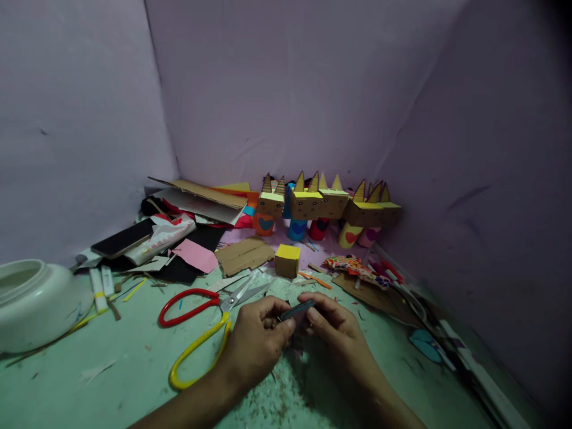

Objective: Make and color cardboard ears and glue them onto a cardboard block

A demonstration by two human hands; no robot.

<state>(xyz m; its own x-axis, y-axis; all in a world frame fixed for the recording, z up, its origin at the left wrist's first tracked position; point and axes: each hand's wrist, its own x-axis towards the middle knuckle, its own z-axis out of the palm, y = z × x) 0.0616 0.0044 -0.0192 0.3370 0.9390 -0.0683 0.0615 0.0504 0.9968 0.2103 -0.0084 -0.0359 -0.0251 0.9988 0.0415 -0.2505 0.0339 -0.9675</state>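
Between both hands is a small dark flat piece (298,310), perhaps folded card or paper; its exact kind is unclear. My left hand (259,333) grips its left end between thumb and fingers. At the right end, my right hand (337,325) pinches it the same way. Open-bladed scissors (227,304) with one red and one yellow handle lie just left of my left hand. Beyond my hands sits a small cardboard box (287,262) with a yellow top.
Cardboard-headed figures (308,205) with pointed ears stand along the back. Cardboard sheets (205,196), a phone (123,236) and pink paper (195,255) are piled at the back left. A white pot (40,310) stands far left. Patterned cloth (357,270) and pens lie right.
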